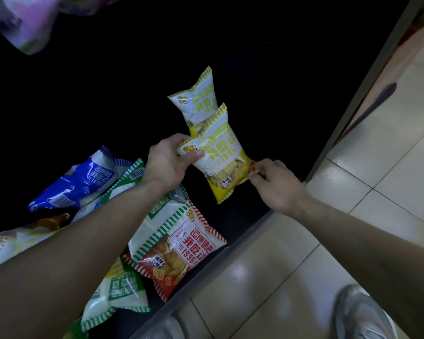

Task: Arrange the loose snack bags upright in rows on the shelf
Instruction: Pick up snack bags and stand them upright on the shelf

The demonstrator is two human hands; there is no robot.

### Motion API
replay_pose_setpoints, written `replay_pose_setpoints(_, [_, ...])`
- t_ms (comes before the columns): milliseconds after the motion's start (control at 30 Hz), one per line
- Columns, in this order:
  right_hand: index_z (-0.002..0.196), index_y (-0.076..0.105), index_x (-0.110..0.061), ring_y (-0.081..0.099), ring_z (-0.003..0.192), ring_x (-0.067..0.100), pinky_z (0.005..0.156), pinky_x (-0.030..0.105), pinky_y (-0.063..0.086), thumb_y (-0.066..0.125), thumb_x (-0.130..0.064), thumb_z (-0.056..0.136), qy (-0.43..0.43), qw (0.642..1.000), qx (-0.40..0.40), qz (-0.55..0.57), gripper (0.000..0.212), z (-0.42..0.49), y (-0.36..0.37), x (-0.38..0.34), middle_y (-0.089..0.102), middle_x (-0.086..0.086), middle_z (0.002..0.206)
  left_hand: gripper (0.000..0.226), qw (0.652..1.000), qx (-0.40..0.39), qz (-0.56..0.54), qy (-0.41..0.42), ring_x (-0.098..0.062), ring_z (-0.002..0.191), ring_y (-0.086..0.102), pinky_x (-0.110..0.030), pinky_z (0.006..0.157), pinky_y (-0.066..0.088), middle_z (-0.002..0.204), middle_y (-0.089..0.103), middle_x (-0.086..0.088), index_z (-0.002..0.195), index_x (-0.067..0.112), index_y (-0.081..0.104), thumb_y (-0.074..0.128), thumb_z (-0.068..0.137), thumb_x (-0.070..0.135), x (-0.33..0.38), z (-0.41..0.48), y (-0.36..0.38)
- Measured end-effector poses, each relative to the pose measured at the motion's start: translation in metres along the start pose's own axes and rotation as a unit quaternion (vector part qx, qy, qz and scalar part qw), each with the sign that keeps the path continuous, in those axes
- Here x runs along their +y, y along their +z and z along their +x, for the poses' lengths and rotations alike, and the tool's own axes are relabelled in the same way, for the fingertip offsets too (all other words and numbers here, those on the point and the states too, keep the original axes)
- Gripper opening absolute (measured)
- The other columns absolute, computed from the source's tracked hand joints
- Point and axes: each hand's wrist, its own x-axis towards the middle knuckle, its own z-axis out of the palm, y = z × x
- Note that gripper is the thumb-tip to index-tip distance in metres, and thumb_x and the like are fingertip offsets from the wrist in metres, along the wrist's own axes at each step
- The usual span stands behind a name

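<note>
My left hand (pixel 168 159) grips the top edge of a yellow-and-white snack bag (pixel 222 157), thumb over its front. My right hand (pixel 274 183) pinches the same bag's lower right side. A second yellow bag (pixel 197 104) stands right behind it on the dark bottom shelf (pixel 242 216). Loose bags lie in a pile to the left: a red one (pixel 181 250), a blue one (pixel 78 182), green ones (pixel 123 292), partly hidden under my left forearm.
The shelf's grey front edge (pixel 220 260) runs diagonally below the bags, and a grey upright (pixel 367 77) bounds the shelf on the right. Pale floor tiles (pixel 353 192) lie to the right. My shoes (pixel 360 314) stand near the shelf. Blurred pink-white bags (pixel 27 23) hang at top left.
</note>
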Motion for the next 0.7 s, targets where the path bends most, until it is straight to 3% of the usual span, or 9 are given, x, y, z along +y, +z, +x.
replay_pose_setpoints(67, [0.138,0.048,-0.021,0.049,0.126,0.03,0.101,0.034,0.039,0.045,-0.048,0.098,0.009,1.0,-0.021,-0.014,0.049,0.001,0.002,0.003,0.047,0.008,0.133,0.045,0.999,0.033,0.007,-0.004,-0.01,0.086,0.061,-0.018,0.068,0.045,0.098,0.065,0.005,0.123,0.016,0.065,0.072,0.086,0.041,0.002,0.009,-0.001])
replay_pose_setpoints(167, [0.141,0.045,-0.023,0.046,0.128,0.029,0.086,0.029,0.023,0.039,-0.049,0.101,0.03,0.999,-0.036,-0.018,0.048,-0.004,0.007,0.003,0.044,0.004,0.137,0.051,0.998,0.067,-0.001,-0.018,-0.017,0.094,0.064,-0.026,0.078,0.05,0.109,0.07,-0.004,0.126,0.017,0.065,0.075,0.083,0.042,0.006,0.029,0.003])
replay_pose_setpoints(300, [0.141,0.044,-0.022,0.05,0.125,0.027,0.105,0.04,0.041,0.038,-0.052,0.1,0.013,0.998,-0.055,-0.009,0.051,-0.006,0.015,0.009,0.045,0.005,0.135,0.057,0.995,0.084,0.033,-0.05,-0.025,0.111,0.061,-0.025,0.081,0.042,0.13,0.063,-0.006,0.133,0.022,0.059,0.074,0.083,0.045,0.02,0.061,0.02])
replay_pose_setpoints(400, [0.141,0.042,-0.023,0.051,0.126,0.026,0.105,0.043,0.042,0.039,-0.052,0.1,0.013,0.997,-0.071,-0.02,0.051,-0.005,0.017,0.01,0.045,0.005,0.136,0.057,0.993,0.09,0.031,-0.068,-0.023,0.109,0.062,-0.023,0.078,0.041,0.128,0.063,-0.004,0.131,0.025,0.061,0.077,0.08,0.047,0.031,0.081,0.032])
replay_pose_setpoints(533, [0.142,0.041,-0.024,0.049,0.127,0.026,0.104,0.043,0.043,0.04,-0.05,0.1,0.009,0.995,-0.089,-0.05,0.05,-0.002,0.021,0.008,0.043,0.004,0.137,0.059,0.991,0.091,0.037,-0.086,-0.025,0.113,0.061,-0.028,0.087,0.047,0.129,0.062,-0.006,0.132,0.025,0.059,0.077,0.08,0.046,0.034,0.1,0.043])
replay_pose_setpoints(700, [0.145,0.038,-0.022,0.047,0.129,0.026,0.104,0.042,0.044,0.046,-0.047,0.098,-0.01,0.992,-0.107,-0.071,0.053,-0.003,0.028,-0.003,0.041,0.005,0.139,0.074,0.992,0.06,0.054,-0.095,-0.027,0.118,0.057,-0.028,0.082,0.043,0.135,0.056,-0.007,0.143,0.023,0.043,0.075,0.081,0.047,0.033,0.096,0.037])
